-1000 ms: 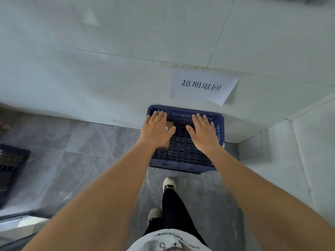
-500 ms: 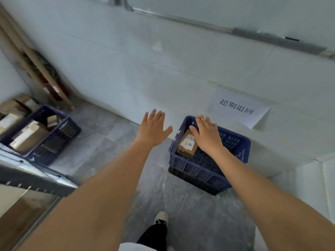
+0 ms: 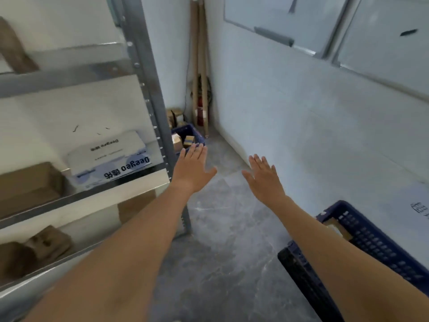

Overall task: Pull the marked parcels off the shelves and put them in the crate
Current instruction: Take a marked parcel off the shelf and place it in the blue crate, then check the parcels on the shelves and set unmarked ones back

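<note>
Reaching forward mid-frame, the left hand point(image 3: 193, 169) and right hand point(image 3: 264, 176) are spreading flat, holding nothing, while the blue crate point(image 3: 376, 242) is sitting at lower right and parcels point(image 3: 109, 156) are lying on the shelves point(image 3: 92, 194) at left.

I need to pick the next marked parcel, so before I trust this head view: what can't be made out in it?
- Dark blue plastic crate: cut by the right edge, its inside partly behind the right forearm; only a brown parcel's corner shows.
- Brown cardboard boxes on the grey metal shelves: motion-blurred, cut by the left edge; any markings unreadable.
- Paper sign on the wall: cut off.
- Far blue crate: contents too small.
</note>
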Motion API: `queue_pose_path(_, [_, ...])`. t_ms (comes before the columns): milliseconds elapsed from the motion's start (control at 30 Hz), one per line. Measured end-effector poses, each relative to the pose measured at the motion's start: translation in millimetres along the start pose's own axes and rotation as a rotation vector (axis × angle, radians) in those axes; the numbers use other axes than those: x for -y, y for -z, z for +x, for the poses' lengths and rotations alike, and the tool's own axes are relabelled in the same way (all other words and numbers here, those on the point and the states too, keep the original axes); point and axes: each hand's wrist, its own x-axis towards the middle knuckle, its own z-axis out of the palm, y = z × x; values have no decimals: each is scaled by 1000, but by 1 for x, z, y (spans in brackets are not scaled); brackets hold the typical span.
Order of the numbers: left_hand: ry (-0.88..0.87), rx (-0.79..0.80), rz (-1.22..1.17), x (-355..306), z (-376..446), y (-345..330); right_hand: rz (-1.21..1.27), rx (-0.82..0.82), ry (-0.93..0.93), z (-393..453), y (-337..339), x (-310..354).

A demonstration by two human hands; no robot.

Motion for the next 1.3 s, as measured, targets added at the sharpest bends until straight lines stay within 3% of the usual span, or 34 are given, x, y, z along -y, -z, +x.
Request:
queue_pose_path(300, [167, -121, -74, 204, -61, 50, 26, -13, 231, 52, -37, 213])
queue_pose_path(500, [299, -309, -231, 297, -79, 95, 241, -59, 432, 71, -38, 339])
queue_pose_path(567, [332, -477, -351, 313, -82, 117, 394, -164, 476, 78, -27, 373])
queue_pose_path(700, [345, -974, -558, 327, -89, 164, 702, -430, 554, 91, 8, 434])
queue_pose_path(800, [355, -1227, -754, 338, -79, 193, 794, -465, 611, 107, 30, 469])
queue_pose_path(867, [402, -1308, -827, 351, -68, 207, 864, -418, 593, 118, 40, 486])
queue_pose_path(967, [478, -1142, -944, 374, -56, 221, 963, -245, 467, 127, 49, 508])
queue_pose_path(1133, [542, -767, -1460, 376, -50, 233, 1030, 61, 322, 138, 53, 528])
queue_pose_path(1300, [516, -728, -1529, 367, -53, 232, 1165, 68, 355, 132, 61, 526])
